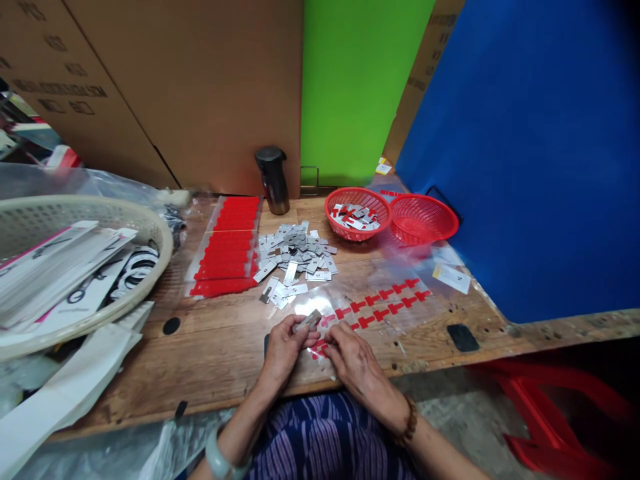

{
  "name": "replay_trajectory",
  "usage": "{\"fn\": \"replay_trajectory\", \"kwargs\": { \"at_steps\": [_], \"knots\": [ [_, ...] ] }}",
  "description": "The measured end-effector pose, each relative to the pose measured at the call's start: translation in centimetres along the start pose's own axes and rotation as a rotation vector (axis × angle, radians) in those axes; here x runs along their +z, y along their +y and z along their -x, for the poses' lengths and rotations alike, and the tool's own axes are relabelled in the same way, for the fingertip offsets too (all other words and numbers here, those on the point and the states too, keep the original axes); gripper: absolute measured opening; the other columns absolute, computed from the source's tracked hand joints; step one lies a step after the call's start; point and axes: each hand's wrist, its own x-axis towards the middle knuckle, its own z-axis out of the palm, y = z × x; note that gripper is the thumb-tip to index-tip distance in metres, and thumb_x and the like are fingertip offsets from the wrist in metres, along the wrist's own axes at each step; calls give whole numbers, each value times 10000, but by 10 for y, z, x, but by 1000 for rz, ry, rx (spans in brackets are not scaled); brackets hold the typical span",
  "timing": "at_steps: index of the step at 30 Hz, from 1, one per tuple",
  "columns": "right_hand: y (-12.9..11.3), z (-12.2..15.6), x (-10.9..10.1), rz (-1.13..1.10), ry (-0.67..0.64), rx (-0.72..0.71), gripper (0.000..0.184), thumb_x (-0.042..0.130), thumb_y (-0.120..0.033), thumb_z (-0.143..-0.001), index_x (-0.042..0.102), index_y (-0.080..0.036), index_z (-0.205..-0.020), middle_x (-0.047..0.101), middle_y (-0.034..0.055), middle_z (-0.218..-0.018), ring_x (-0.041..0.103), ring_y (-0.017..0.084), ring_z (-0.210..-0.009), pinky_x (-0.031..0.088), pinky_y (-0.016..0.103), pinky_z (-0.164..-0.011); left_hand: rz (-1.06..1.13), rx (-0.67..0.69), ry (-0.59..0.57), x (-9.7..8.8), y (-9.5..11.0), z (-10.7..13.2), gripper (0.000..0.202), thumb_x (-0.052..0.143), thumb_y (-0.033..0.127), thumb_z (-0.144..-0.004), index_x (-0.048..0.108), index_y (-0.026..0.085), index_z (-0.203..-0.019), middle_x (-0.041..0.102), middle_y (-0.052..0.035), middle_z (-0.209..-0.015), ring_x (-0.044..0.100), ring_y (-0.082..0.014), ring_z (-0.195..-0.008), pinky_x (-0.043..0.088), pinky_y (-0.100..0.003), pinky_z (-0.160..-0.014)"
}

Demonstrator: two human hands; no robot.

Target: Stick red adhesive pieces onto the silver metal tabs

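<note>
- Metal plate (312, 321) is pinched in the left hand (285, 343); keeping it level should help placement
- Right hand (356, 361), at 4 o'clock, bunches its fingers over the red sticker sheet (381, 315); cannot tell if they grip anything
- Loose plates (300, 248) pile at 12 o'clock

The left hand (285, 345), bent in a pinch, points toward one o'clock, while the curled right hand (354, 357) points toward ten o'clock.
</note>
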Motion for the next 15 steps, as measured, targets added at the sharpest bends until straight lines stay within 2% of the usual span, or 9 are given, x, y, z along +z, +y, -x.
{"fn": "replay_trajectory", "kwargs": {
  "at_steps": [5, 10, 15],
  "knots": [
    [2, 8, 8, -47, 82, 2, 126, 460, -186, -849, 551, -245, -913, 542, 49, -841, 522, 196, -794, 431, 321, -714, 0, -5, 18, 0, -2, -1, 247, 687, 221, -674, 570, 137, -874, 708, -41, -674, 690, -167, -652, 531, -228, -636],
    [-1, 6, 11, 22, 81, 67, 115, 431, -177, -861, 528, -210, -808, 519, 35, -797, 507, 170, -741, 409, 298, -688, -6, 9, 14, -1, -5, -1, 232, 663, 219, -697, 558, 138, -888, 707, -43, -661, 690, -169, -648, 534, -237, -639],
    [-4, 3, 10, 48, 91, 50, 107, 427, -177, -860, 523, -208, -826, 521, 46, -797, 499, 178, -747, 413, 304, -700, -42, 42, 33, 0, -7, -1, 213, 640, 205, -713, 553, 138, -895, 716, -56, -703, 693, -180, -665, 539, -256, -645]
  ]
}}
